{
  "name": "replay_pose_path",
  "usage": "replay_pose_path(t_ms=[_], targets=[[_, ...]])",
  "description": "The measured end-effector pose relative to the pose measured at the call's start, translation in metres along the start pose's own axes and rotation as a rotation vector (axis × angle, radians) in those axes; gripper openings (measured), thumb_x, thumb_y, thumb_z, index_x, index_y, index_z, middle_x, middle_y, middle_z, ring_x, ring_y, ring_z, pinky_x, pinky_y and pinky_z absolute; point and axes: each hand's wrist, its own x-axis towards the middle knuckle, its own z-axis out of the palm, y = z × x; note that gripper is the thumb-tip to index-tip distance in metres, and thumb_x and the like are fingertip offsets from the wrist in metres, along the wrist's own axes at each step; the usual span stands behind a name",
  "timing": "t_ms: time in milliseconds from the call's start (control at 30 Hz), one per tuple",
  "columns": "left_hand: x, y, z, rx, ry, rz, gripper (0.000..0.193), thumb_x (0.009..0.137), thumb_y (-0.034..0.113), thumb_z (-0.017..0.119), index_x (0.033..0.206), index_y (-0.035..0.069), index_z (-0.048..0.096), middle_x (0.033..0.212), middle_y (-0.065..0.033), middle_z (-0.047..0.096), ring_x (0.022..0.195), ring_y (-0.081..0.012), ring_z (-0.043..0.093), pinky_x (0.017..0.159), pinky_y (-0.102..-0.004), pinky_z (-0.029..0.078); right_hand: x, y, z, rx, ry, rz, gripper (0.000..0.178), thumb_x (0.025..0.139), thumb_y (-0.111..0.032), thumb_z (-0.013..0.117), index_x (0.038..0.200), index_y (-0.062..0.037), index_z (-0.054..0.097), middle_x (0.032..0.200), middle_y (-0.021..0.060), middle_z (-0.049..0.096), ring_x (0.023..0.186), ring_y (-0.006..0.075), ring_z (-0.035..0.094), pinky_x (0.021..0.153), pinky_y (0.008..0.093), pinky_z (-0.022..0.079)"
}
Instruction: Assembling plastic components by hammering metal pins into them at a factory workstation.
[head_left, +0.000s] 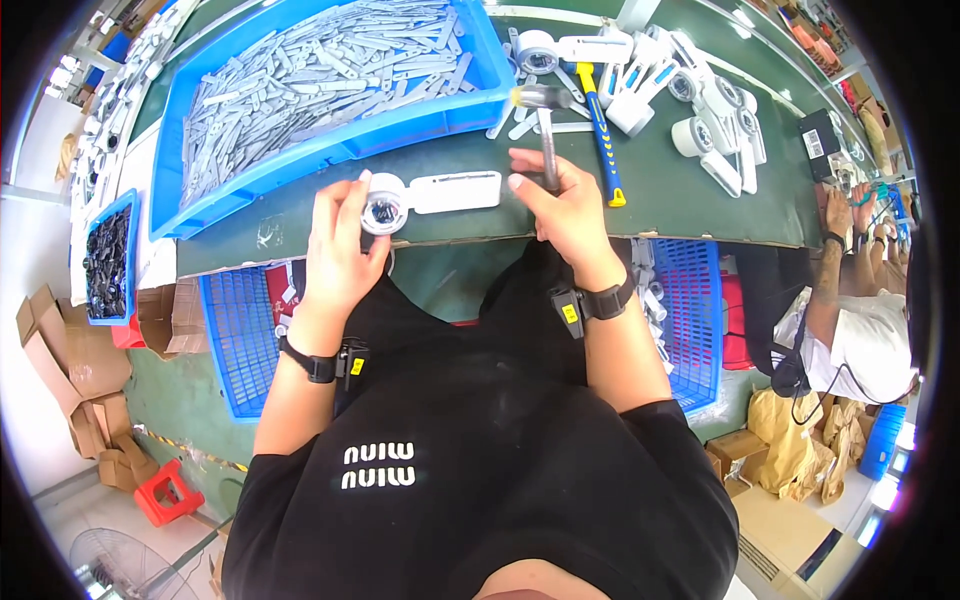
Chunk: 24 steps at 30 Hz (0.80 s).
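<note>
My left hand (340, 230) grips a white part with a round, ring-shaped head and a flat rectangular arm (456, 192) pointing right. The part is just above the near edge of the green table, its round opening facing up. To its right, my right hand (568, 200) is closed around the shaft of a hammer (547, 130), whose metal head points up and away from me. The thumb and index finger are partly apart near the end of the white arm. A wide blue bin (345, 152) full of flat grey metal strips stands beyond my left hand.
A tool with a yellow-and-blue handle (604, 140) lies right of the hammer. Several similar white parts (722, 120) are piled further right. Blue baskets (686, 320) stand below the table edge. Another person's arm (828, 270) is at the far right.
</note>
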Motion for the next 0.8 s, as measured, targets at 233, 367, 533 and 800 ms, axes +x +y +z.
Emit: replay_pose_path(t_ms=[233, 367, 533, 800], targets=[[-0.009, 0.007, 0.007, 0.094, 0.059, -0.055, 0.07, 0.076, -0.01, 0.08, 0.143, 0.004, 0.065, 0.142, -0.0265, 0.052, 0.128, -0.0466, 0.062, 0.104, -0.0501, 0.056, -0.004, 0.001, 0.004, -0.398, -0.161, -0.342, 0.043, 0.089, -0.017, 0.089, 0.128, -0.0023, 0.078, 0.106, 0.0075, 0.078, 0.075, 0.0114, 0.06, 0.069, 0.0303, 0.05], [-0.001, -0.011, 0.006, -0.049, 0.024, 0.105, 0.061, 0.073, -0.009, 0.081, 0.132, 0.003, 0.069, 0.148, -0.0253, 0.05, 0.134, -0.048, 0.059, 0.108, -0.0544, 0.056, -0.012, -0.002, 0.007, -0.467, -0.092, -0.239, 0.038, 0.088, -0.015, 0.088, 0.123, -0.0038, 0.077, 0.099, 0.009, 0.076, 0.074, 0.017, 0.063, 0.07, 0.0328, 0.052], [0.012, 0.02, 0.004, -0.269, 0.055, 0.045, 0.046, 0.075, 0.0, 0.085, 0.118, 0.005, 0.071, 0.141, -0.021, 0.059, 0.13, -0.0452, 0.062, 0.115, -0.0604, 0.049, -0.012, 0.002, 0.01, -0.421, -0.097, -0.329, 0.034, 0.087, -0.013, 0.087, 0.118, -0.0033, 0.078, 0.096, 0.0111, 0.076, 0.077, 0.0185, 0.066, 0.072, 0.0322, 0.054], [0.048, 0.056, 0.015, -0.114, -0.081, 0.275, 0.024, 0.079, 0.003, 0.09, 0.098, 0.007, 0.076, 0.119, -0.009, 0.074, 0.11, -0.0316, 0.072, 0.094, -0.0466, 0.057, -0.013, -0.003, 0.009, -0.513, -0.091, -0.331, 0.029, 0.087, -0.01, 0.086, 0.115, -0.0024, 0.08, 0.091, 0.0088, 0.072, 0.072, 0.0165, 0.062, 0.066, 0.0329, 0.05]])
